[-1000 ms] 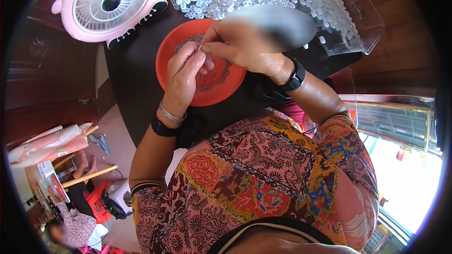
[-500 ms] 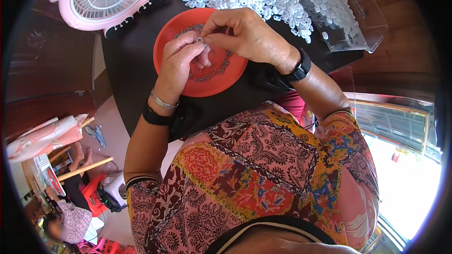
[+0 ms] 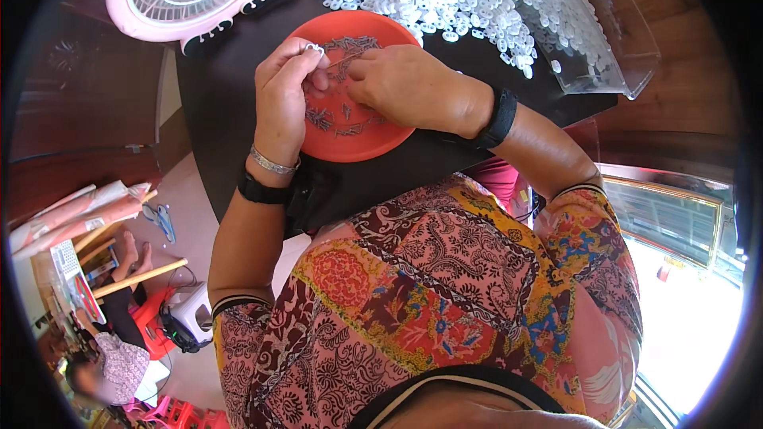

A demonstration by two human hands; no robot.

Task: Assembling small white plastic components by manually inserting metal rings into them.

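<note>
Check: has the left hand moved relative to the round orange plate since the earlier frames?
No. The left hand stays over the round orange plate's left rim; only the camera view shifted.

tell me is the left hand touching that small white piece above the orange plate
Touching. The head view shows the left hand pinching the small white piece between its fingertips over the orange plate.
</note>
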